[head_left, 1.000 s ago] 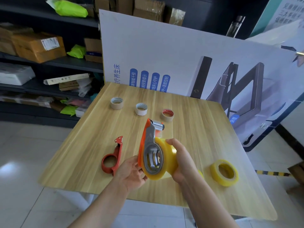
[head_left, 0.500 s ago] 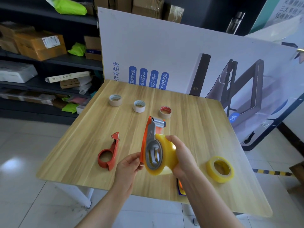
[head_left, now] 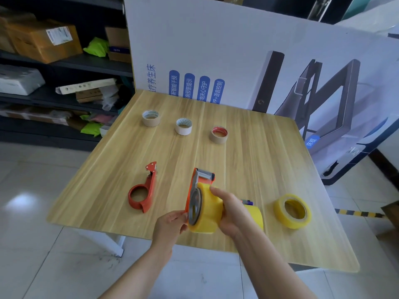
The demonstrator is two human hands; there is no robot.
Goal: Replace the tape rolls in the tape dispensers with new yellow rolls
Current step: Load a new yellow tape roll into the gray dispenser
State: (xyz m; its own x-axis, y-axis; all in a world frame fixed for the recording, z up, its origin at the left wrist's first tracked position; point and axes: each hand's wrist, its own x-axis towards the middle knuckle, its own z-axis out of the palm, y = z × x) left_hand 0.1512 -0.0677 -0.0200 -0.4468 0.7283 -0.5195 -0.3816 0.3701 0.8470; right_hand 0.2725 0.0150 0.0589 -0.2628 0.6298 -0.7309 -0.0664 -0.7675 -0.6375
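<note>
Yellow roll (head_left: 209,213) on orange dispenser (head_left: 205,180); left hand (head_left: 170,223) pinches dispenser, right hand (head_left: 232,210) grips roll.

Seen from a head-worn camera: two bare arms, cut off by the lower edge. Left hand (head_left: 170,225) and left forearm (head_left: 138,272) uncovered from fingertips to frame edge, slender in outline. Right hand (head_left: 232,212) and right forearm (head_left: 265,262) equally uncovered, larger and broader close to the wide-angle lens. Both wrists bare. Elbows and upper arms out of frame.
</note>
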